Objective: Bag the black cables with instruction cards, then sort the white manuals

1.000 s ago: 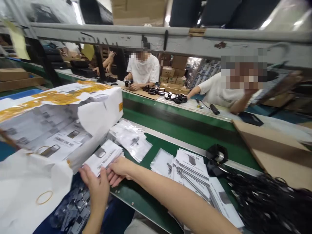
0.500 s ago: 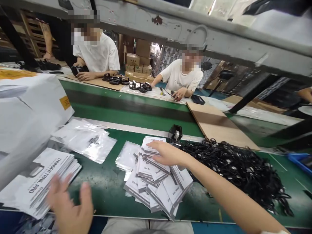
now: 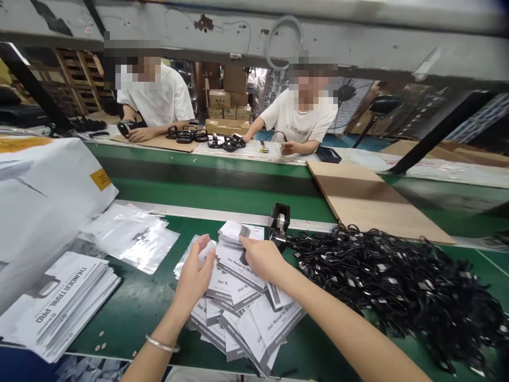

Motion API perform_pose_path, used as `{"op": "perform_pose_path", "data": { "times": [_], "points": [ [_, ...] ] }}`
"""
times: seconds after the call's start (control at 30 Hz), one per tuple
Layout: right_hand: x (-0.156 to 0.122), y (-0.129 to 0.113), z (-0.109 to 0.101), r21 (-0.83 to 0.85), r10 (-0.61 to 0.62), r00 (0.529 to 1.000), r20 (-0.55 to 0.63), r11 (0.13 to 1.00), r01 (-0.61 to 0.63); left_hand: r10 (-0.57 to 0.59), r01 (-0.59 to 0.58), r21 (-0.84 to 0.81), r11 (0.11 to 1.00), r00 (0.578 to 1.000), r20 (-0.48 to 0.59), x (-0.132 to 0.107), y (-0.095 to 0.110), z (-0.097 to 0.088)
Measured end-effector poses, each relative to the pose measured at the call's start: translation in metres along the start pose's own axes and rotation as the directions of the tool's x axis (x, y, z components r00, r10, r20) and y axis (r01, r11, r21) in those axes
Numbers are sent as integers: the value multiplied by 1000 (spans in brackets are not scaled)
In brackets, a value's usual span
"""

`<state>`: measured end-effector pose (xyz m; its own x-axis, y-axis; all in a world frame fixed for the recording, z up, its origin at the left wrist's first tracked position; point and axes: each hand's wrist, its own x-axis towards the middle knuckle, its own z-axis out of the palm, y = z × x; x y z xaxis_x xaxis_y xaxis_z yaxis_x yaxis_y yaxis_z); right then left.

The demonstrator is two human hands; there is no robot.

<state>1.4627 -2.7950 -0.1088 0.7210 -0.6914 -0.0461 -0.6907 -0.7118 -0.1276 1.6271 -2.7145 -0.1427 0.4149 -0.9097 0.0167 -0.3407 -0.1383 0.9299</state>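
Overlapping white-and-grey user manuals (image 3: 238,289) lie heaped in front of me on the green bench. My right hand (image 3: 264,260) reaches over the far end of the heap, its fingers closed on the edge of a user manual (image 3: 230,232) that is lifted and bent. To its left, my left hand (image 3: 199,268) is raised with thumb and fingers apart, holding nothing. Behind that hand, small clear plastic bags (image 3: 181,262) lie partly hidden at the heap's edge.
Black cables (image 3: 389,281) are piled at right beside a black tape dispenser (image 3: 279,220). At left are printed THUNDERTRAIL PRO sheets (image 3: 63,297), larger clear bags (image 3: 133,236) and a white sack (image 3: 51,191). A brown board (image 3: 369,201) spans the belt; two people sit opposite.
My left hand has moved from the printed sheets rightward and up to the manuals. My right hand has closed on a manual and raised its edge.
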Motion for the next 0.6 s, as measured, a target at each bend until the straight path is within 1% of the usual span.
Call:
{"op": "perform_pose_path", "data": {
  "times": [0.1, 0.2, 0.27, 0.3, 0.33, 0.37, 0.4, 0.43, 0.47, 0.53, 0.57, 0.6],
  "points": [
    [10, 7, -9, 58, 44, 998, -49, 997, -41, -14, 12, -60, 998, 1000, -24, -2, 4, 0],
    [18, 14, -21, 126, 56, 993, -106, 991, -42, -34, 27, -151, 988, 998, -45, -1, 7, 2],
    [22, 19, -29, 273, 50, 981, -189, 962, 4, -65, 50, -229, 972, 996, -59, 2, 9, 3],
    [24, 21, -32, 384, 49, 970, -239, 922, 48, -87, 66, -273, 960, 994, -65, 5, 10, 4],
    [27, 23, -34, 506, 54, 959, -279, 856, 99, -110, 82, -319, 944, 992, -69, 8, 11, 5],
    [30, 24, -35, 625, 64, 952, -300, 767, 145, -133, 98, -366, 925, 989, -70, 11, 12, 5],
    [33, 24, -35, 727, 75, 953, -292, 665, 171, -153, 112, -414, 903, 986, -66, 14, 12, 5],
    [36, 23, -34, 807, 76, 964, -254, 566, 168, -168, 124, -462, 878, 984, -55, 17, 13, 6],
    [40, 21, -33, 874, 69, 978, -196, 465, 142, -176, 133, -509, 850, 984, -37, 19, 14, 6],
    [46, 17, -29, 965, 38, 998, -53, 261, 41, -170, 147, -589, 794, 985, 18, 23, 15, 4],
    [49, 15, -26, 983, 13, 1000, 12, 182, -14, -160, 153, -619, 770, 986, 44, 23, 16, 3],
    [51, 14, -24, 990, -13, 998, 66, 129, -64, -152, 157, -641, 751, 986, 63, 23, 17, 1]
  ]
}}
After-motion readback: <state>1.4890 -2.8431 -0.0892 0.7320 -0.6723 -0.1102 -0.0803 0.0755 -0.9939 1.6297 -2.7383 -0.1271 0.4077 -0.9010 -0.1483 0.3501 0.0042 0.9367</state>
